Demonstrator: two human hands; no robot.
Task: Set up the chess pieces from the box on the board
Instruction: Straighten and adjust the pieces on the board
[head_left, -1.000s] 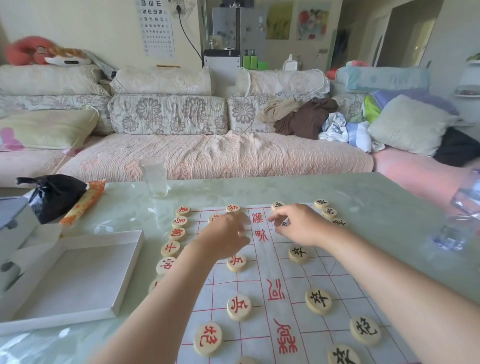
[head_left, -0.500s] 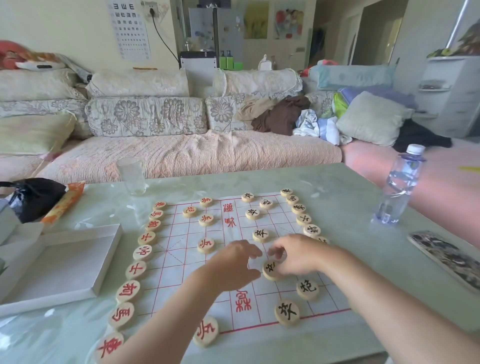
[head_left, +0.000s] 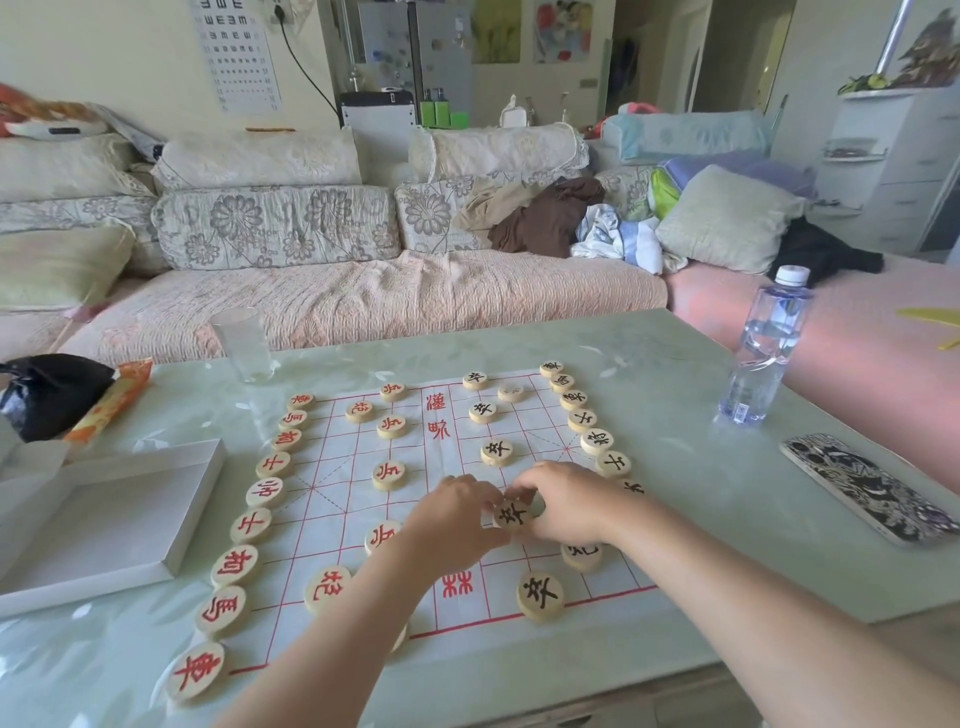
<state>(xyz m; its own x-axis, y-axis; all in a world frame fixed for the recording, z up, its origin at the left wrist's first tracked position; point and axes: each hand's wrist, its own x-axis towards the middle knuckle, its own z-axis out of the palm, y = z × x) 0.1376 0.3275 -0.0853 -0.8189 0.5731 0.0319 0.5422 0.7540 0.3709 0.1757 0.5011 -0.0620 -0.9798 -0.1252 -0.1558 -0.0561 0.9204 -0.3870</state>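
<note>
1. The left hand (head_left: 457, 514) and right hand (head_left: 566, 501) are close together over the board (head_left: 332, 467).
2. Both hands curl their fingers round one black piece (head_left: 511, 514). It sits on the board between them, near the front right.
3. Red pieces (head_left: 251, 525) line the board's left side. More black ones (head_left: 596, 441) line its right side.
4. The white box (head_left: 104, 519) lies on the table (head_left: 675, 467), left of the board.
5. A bottle (head_left: 763, 348) and a phone (head_left: 872, 488) are on the right.
</note>
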